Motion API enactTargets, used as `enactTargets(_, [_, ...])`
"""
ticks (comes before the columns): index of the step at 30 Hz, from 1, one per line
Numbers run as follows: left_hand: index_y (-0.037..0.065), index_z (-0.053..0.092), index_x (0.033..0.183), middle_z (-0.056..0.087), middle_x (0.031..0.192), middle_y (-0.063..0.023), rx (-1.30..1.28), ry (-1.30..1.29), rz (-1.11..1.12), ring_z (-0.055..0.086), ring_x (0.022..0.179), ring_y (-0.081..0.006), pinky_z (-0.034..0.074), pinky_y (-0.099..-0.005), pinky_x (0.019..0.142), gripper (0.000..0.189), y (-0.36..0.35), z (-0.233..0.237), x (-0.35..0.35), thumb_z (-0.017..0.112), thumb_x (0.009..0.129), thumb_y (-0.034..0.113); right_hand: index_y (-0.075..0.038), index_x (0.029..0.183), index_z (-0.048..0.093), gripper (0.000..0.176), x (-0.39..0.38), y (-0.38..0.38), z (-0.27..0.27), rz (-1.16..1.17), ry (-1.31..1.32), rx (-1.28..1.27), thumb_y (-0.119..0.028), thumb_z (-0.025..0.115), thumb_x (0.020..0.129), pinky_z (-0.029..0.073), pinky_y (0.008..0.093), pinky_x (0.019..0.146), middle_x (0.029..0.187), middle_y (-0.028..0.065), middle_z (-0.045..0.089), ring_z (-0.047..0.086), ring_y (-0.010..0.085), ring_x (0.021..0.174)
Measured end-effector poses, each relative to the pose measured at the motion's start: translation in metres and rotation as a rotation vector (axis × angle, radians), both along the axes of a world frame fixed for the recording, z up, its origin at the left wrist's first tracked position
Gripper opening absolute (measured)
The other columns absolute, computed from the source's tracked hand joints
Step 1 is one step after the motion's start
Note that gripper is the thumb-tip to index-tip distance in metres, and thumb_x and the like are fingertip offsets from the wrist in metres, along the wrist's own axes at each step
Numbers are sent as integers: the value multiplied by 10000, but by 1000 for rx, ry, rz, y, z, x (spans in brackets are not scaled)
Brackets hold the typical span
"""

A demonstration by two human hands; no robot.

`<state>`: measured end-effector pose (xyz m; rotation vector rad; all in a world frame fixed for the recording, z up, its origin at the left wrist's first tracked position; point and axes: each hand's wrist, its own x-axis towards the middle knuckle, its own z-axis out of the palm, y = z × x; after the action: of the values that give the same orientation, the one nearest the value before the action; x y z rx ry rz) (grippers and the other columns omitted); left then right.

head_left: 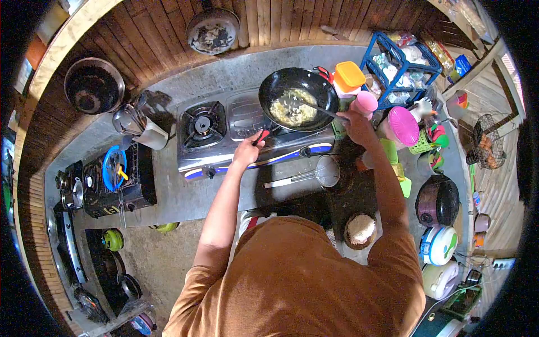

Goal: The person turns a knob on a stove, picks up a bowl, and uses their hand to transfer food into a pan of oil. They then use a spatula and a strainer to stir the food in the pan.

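Observation:
My left hand (246,153) is wrapped round the red-and-black handle (261,137) of a black wok (274,89). The wok sits over the right side of a two-burner gas stove (193,160), tilted a little. Pale yellow, egg-like food (293,113) lies in its bottom, wet and spread out. In my right hand (357,128) is the handle of a dark spatula (324,110), its blade down in the food. On the counter below the stove lies a wire-mesh strainer (327,171).
The left burner (203,124) holds no pan. Right of the wok stand an orange-lidded container (350,76), pink cup (366,103) and blue rack (396,53). A bowl of rice (360,229) is by my right arm. A blue basin (114,168) lies at left.

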<state>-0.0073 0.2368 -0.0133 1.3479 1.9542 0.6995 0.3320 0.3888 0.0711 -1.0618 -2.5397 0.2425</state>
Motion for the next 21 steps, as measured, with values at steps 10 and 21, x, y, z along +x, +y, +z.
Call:
enactTargets(10, [260, 479, 1316, 536, 1269, -132, 68, -65, -15, 509, 1183, -293, 396, -349, 973, 470, 0, -7, -3, 587, 870, 365, -115, 1114, 624, 403, 32, -64, 72, -172, -313, -70, -15, 558, 730, 494, 431, 794, 1022, 165, 597, 595, 358, 895])
enactTargets(21, [268, 484, 1315, 530, 1293, -98, 0, -49, 25, 507, 1191, -280, 391, -345, 977, 464, -3, 3, 2, 575, 876, 386, -21, 1149, 554, 359, -69, -69, 10, -34, -266, 33, -79, 488, 802, 536, 428, 689, 871, 201, 592, 646, 343, 792])
